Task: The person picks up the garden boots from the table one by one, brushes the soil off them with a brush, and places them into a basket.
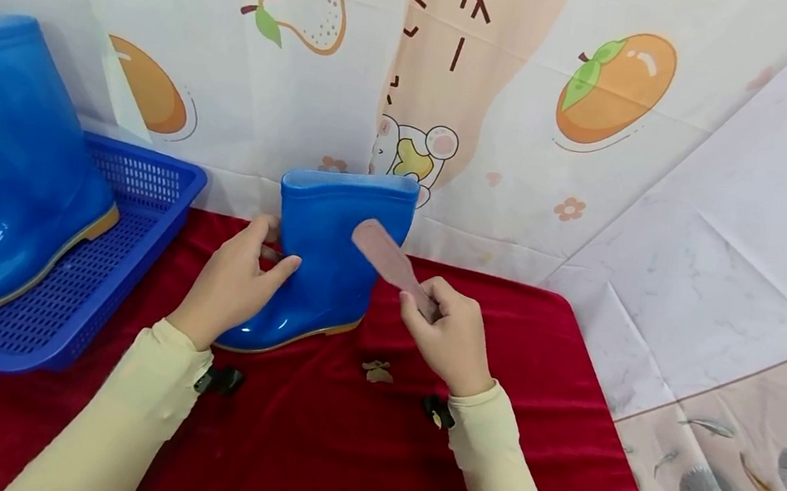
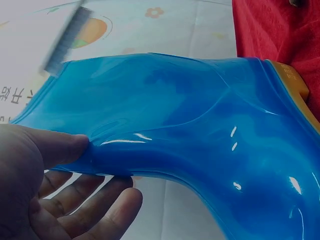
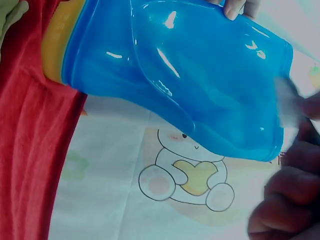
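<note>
A printed wall cloth (image 1: pixel 209 1) hung behind everything, and below it ran the tabletop (image 1: pixel 331 472), draped in red. Toward the left of its far edge sat a blue mesh basket (image 1: pixel 144 244), with one tall blue boot (image 1: pixel 39 137) upright inside. The second boot (image 1: pixel 333 245) stood by the middle of the far edge, well short of the far right corner, toe pointing left. The left hand (image 1: pixel 233 282) held its shaft at the front, thumb on one face, fingers slightly bent behind. The right hand (image 1: pixel 452 333) had its fingers curled tightly round a pinkish brush (image 1: pixel 388 257), raised beside the shaft's upper part (whether the bristles touched, I couldn't tell).
</note>
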### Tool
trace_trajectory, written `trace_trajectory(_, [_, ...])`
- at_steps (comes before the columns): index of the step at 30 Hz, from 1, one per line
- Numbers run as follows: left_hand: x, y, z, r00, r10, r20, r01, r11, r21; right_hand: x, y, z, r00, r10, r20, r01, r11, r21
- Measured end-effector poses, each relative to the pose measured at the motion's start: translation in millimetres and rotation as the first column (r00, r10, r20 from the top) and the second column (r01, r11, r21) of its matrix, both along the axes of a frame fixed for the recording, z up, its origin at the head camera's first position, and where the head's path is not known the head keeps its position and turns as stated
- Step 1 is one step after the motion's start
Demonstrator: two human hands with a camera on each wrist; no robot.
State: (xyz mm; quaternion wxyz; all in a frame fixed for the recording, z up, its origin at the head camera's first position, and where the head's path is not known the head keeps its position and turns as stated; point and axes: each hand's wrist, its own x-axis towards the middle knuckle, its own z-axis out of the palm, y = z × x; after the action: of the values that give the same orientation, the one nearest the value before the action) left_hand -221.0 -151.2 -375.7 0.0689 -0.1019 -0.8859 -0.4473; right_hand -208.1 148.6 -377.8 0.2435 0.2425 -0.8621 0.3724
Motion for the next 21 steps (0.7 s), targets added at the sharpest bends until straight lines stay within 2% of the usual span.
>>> trace_trajectory(3, [-0.2, 0.5, -0.5, 1.000, -0.002, -0.007, 0.002, 1.000, -0.006, -0.2, 0.7, 1.0, 0.998, -0.012, -0.069, 0.009, 0.999, -0.048])
trace_trajectory(8, [-0.2, 0.8, -0.6, 1.000, -0.001, -0.013, 0.001, 1.000, -0.018, -2.3, 1.2, -1.4, 0.990, -0.090, -0.108, 0.092, 0.996, 0.012])
trace_trajectory(14, [-0.3, 1.2, -0.1, 1.000, -0.004, -0.013, 0.003, 1.000, -0.009, -3.8, 0.6, -5.4, 0.957, -0.210, -0.200, 0.225, 0.973, 0.051])
trace_trajectory(17, [-0.8, 1.1, -0.5, 1.000, -0.003, -0.011, 0.003, 1.000, -0.003, -4.8, -0.2, -7.6, 0.947, -0.238, -0.214, 0.257, 0.964, 0.063])
trace_trajectory(21, [-0.9, 1.1, -0.7, 1.000, -0.001, -0.007, 0.001, 1.000, -0.002, -5.4, -0.9, -9.1, 0.949, -0.240, -0.205, 0.261, 0.962, 0.079])
